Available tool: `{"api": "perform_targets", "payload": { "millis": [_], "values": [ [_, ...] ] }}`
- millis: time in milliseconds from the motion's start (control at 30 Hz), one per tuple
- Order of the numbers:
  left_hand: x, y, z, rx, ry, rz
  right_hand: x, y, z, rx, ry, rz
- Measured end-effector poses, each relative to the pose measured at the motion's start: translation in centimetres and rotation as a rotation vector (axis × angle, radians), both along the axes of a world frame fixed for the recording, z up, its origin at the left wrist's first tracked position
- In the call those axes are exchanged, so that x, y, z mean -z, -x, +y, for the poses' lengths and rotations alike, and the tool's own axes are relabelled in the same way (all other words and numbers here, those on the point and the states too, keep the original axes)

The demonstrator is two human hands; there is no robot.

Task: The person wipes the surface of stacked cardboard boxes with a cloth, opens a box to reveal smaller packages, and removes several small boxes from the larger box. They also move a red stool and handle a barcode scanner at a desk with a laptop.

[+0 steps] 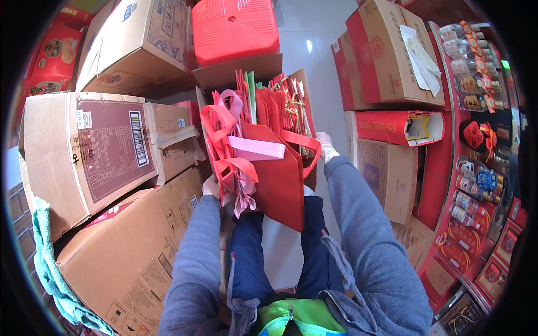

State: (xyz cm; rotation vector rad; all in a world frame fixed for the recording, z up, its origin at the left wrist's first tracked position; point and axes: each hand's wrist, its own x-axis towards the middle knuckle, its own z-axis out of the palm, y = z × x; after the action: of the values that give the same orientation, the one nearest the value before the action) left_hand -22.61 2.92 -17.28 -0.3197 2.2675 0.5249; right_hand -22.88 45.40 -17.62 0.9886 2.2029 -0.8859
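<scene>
In front of me is an open cardboard box [216, 77] packed with upright red bags [271, 109] and a few green edges. A large red bag [283, 179] leans out over its near side toward my legs. Pink and red strap handles [256, 149] loop over the left part and hang down in front. My left hand [210, 187], in a white glove, is at the box's near left side, its fingers mostly hidden. On the right side of the box, my white-gloved right hand [325, 144] grips it, with the fingertips out of sight behind.
Large cartons [50, 162] are stacked along the left, with a teal cloth [45, 252] at the near corner. A red plastic stool [235, 31] stands just beyond the box. On the right are more cartons [386, 179], a red gift box [386, 127] and shelves of bottles [468, 64].
</scene>
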Motion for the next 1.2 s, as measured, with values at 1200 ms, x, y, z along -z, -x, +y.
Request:
{"api": "perform_targets", "payload": {
  "millis": [1200],
  "values": [
    [3.4, -22.1, 21.5, 0.132, -0.654, -0.458, -0.9, -33.0, 35.1, 0.302, 0.142, 0.131]
  ]
}}
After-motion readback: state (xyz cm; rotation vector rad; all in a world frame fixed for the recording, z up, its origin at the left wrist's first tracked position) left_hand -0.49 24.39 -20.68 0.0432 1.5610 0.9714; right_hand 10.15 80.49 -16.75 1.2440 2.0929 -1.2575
